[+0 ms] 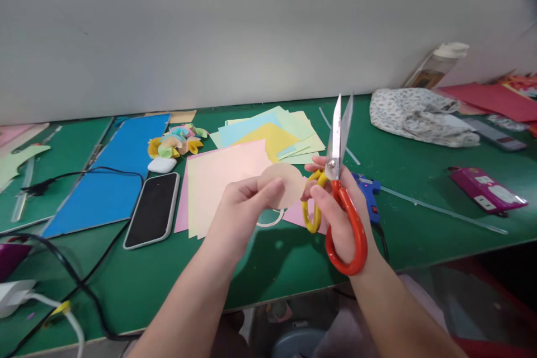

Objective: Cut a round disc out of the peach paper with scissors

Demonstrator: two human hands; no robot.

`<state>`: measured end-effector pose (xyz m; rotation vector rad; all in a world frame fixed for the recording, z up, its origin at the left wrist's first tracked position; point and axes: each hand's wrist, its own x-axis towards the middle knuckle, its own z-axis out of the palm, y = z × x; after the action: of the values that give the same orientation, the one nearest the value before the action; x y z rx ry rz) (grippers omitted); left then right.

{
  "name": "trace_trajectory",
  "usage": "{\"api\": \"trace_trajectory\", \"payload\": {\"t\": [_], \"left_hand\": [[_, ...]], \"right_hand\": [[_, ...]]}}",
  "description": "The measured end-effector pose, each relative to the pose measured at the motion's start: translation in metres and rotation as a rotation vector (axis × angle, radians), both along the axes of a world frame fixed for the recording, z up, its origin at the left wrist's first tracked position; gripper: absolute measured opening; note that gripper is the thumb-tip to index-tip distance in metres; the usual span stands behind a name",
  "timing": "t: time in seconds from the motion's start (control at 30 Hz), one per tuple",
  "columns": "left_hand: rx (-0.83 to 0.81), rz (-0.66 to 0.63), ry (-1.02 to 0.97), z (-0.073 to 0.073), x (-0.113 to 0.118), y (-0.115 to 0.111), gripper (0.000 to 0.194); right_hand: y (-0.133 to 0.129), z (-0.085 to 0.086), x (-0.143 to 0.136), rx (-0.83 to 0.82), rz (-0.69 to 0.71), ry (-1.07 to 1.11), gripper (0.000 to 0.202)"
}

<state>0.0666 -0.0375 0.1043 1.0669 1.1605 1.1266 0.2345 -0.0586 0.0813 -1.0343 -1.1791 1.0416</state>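
A round beige paper disc [289, 183] is pinched between the thumb and fingers of my left hand [245, 204]. Scissors [334, 148] with one red and one yellow handle are in my right hand [342, 210], their blades pointing up and slightly apart. My right fingertips are close to the disc's right edge; whether they touch it is unclear. Beneath both hands lie pale pink sheets [226, 173] and a thin white paper ring [271, 224]. Behind them are yellow, blue and green sheets [268, 131].
On the left are a phone [153, 210], white earbud case [162, 165], paper flowers [178, 141], blue board [113, 168] and black cables [75, 277]. Right of my hands are a blue glue gun [371, 198], cloth bag [415, 114], purple power strip [486, 190] and bottle [438, 64].
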Motion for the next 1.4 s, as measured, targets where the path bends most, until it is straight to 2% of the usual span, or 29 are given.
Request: {"api": "trace_trajectory", "payload": {"t": [0.1,0.2,0.3,0.43,0.6,0.93,1.1,1.4], "left_hand": [[-0.01,0.156,-0.16,0.004,0.001,-0.002,0.03],[0.027,0.258,-0.233,0.01,0.002,-0.005,0.028],[0.085,0.338,-0.264,0.014,0.003,-0.007,0.026],[0.127,0.401,-0.281,0.016,0.004,-0.007,0.024],[0.148,0.437,-0.259,0.016,0.004,-0.01,0.022],[0.148,0.438,-0.207,0.014,0.01,-0.012,0.021],[0.149,0.497,-0.22,0.015,0.013,-0.015,0.018],[0.174,0.501,-0.14,0.004,0.011,-0.018,0.024]], "right_hand": [[-0.003,-0.004,-0.006,0.002,0.071,0.12,0.061],[-0.007,-0.011,-0.012,-0.024,0.162,0.091,0.083],[-0.01,-0.02,-0.018,-0.052,0.236,0.008,0.093],[-0.013,-0.032,-0.024,0.02,0.281,-0.073,0.101],[-0.017,-0.038,-0.028,0.036,0.318,-0.116,0.099],[-0.018,-0.033,-0.032,0.031,0.314,-0.055,0.097],[-0.02,-0.032,-0.034,0.015,0.311,-0.068,0.094],[-0.021,-0.032,-0.036,0.022,0.278,-0.092,0.095]]}}
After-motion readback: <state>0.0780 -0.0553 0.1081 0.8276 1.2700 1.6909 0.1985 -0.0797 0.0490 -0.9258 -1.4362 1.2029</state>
